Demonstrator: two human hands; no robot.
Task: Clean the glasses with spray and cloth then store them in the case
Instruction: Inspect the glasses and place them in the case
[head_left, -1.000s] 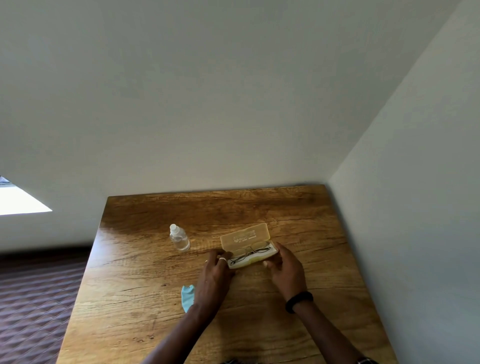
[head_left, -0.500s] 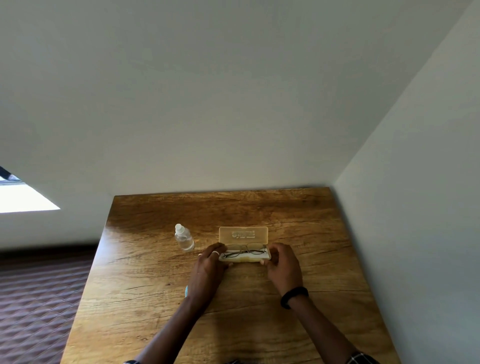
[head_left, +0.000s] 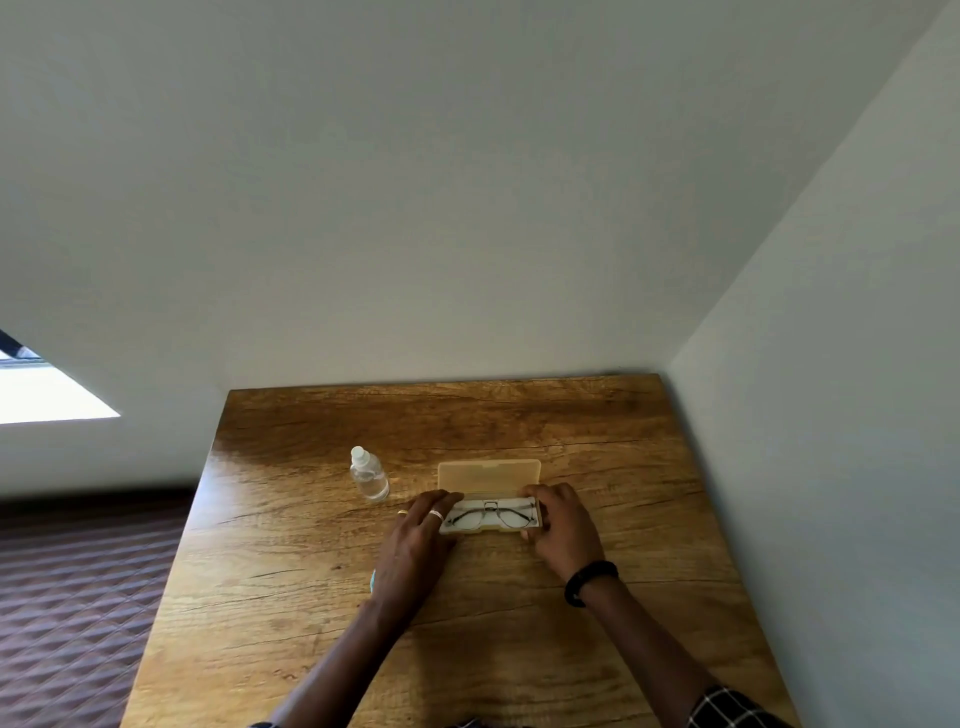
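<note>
Since 1 s ago the translucent yellow plastic case (head_left: 489, 474) has been squared to the table edge, lid up. Thin metal-framed glasses (head_left: 485, 516) lie folded inside, btwn both hands. L hand (head_left: 420, 538) grips case's left end, R hand (head_left: 561, 525) its right end. Clear spray bottle (head_left: 369, 474) stands just beyond L hand. Blue cloth (head_left: 372, 579) mostly hidden under L wrist.

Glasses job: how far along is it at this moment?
Nearly finished. Done: the glasses lie folded inside the open case; the spray bottle stands aside, and the cloth is mostly hidden under the left wrist. In hand: the left hand and right hand steady the case's ends. Left: shutting the upright lid.
</note>
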